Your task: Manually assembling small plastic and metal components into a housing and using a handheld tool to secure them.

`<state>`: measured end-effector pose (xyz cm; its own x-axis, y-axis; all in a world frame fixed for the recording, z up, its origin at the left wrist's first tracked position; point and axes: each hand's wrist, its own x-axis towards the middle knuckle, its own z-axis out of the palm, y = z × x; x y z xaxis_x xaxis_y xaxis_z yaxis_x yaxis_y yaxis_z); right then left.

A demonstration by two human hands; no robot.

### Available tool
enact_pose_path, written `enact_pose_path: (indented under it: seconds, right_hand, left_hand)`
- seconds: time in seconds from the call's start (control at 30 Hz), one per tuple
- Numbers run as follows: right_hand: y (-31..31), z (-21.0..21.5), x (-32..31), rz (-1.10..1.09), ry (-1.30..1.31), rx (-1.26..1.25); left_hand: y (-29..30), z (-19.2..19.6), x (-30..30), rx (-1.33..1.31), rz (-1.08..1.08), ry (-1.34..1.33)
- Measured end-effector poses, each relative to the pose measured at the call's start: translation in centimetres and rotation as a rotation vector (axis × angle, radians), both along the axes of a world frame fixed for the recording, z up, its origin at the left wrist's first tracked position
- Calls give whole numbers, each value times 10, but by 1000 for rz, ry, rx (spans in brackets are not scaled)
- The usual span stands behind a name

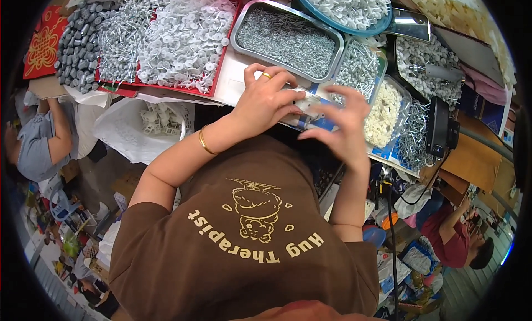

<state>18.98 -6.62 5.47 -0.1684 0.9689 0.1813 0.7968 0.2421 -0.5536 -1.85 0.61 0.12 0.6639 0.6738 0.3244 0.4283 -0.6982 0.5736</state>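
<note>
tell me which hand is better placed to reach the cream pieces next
Probably the right hand: its fingers are spread and it is close beside the cream pieces, while the left hand is farther off and holds a small white part at its fingertips.

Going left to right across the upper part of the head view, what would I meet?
Red card, dark grey pieces, white round pieces, left hand, small white piece, right hand, cream pieces, long silver fasteners, black device.

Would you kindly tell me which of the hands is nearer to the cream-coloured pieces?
The right hand is nearer, just left of the cream-coloured pieces; the left hand is farther left, at a small whitish part.
</note>
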Motion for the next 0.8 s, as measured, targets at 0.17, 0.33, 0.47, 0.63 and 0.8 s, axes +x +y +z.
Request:
enact_pose_path:
  seconds: [0.17, 0.33, 0.47, 0.63, 0.8]
  right_hand:
    - [19, -41, 59, -672, -247, 161]
    - [23, -53, 65, -626, -358, 150]
    - [12, -50, 73, -703, 59, 112]
    - [2, -13, 43, -552, 664, 103]
    - [6, -6, -9, -262, 362, -50]
  left_hand:
    - [0, -3, 1, 5, -11, -7]
    - [-9, -6, 1, 35, 5, -22]
    - [34, 12, -50, 121, 182, 12]
    - [123, 31, -135, 452, 847, 354]
    - [135, 13, -148, 333, 865, 469]
